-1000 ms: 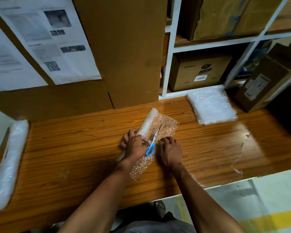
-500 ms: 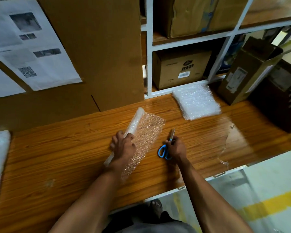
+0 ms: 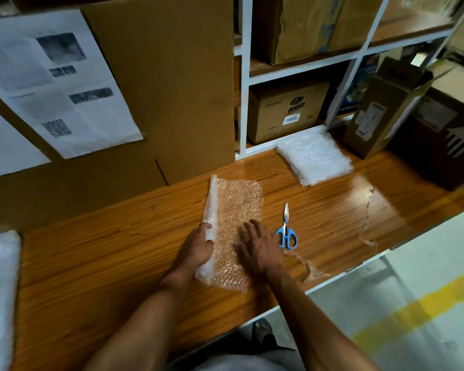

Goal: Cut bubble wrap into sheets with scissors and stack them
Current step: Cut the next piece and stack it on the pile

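A small roll of bubble wrap [image 3: 210, 210] lies on the wooden table [image 3: 91, 263], with a flat sheet [image 3: 239, 207] unrolled to its right. My left hand [image 3: 198, 247] grips the roll near its close end. My right hand [image 3: 257, 245] rests flat on the sheet with fingers spread. Blue-handled scissors [image 3: 286, 231] lie shut on the table just right of my right hand, tips pointing away. A stack of cut white bubble wrap sheets [image 3: 315, 158] sits at the back right by the shelf.
A larger bubble wrap roll [image 3: 0, 290] lies at the table's left edge. Cardboard boxes [image 3: 381, 113] stand at the back right, a white shelf unit [image 3: 287, 113] holds more boxes, and a cardboard panel [image 3: 158, 89] with papers stands behind. Thin plastic scraps [image 3: 367, 226] lie at the right.
My right hand has set the scissors down on the table and moved left onto the sheet. The sheet now lies flatter beside the roll.
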